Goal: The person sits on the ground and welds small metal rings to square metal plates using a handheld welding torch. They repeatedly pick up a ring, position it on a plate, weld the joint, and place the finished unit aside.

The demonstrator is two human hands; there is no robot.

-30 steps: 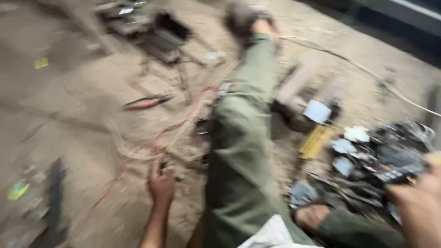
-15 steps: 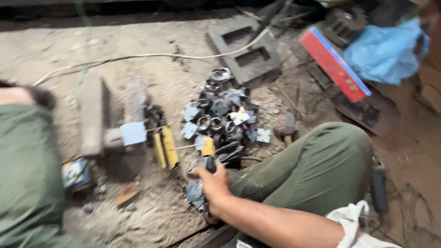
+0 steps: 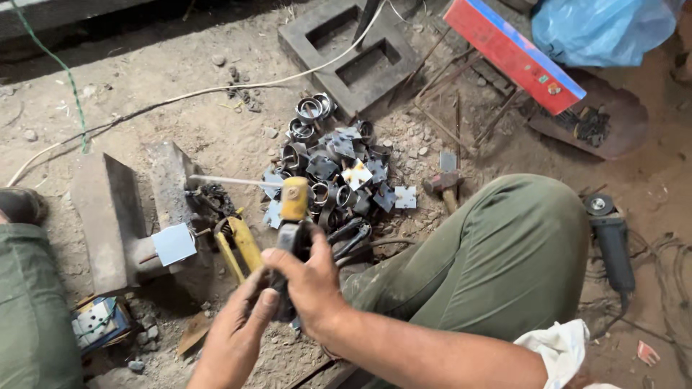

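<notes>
- The right hand [image 3: 306, 284] has its fingers [image 3: 277, 258] wrapped tight around the dark handle of an electrode holder [image 3: 292, 223] with a yellow head, held upright above the dirt floor [image 3: 180, 115].
- The left hand [image 3: 238, 328] touches the same handle from below, fingers [image 3: 263, 306] curled loosely against it.
- A thin rod [image 3: 227, 180] sticks out leftward from the yellow head.
- Just behind lies a pile of metal rings and plates [image 3: 335, 169].
- A hammer [image 3: 443, 184] lies by the knee; an angle grinder [image 3: 611, 238] rests further right.
</notes>
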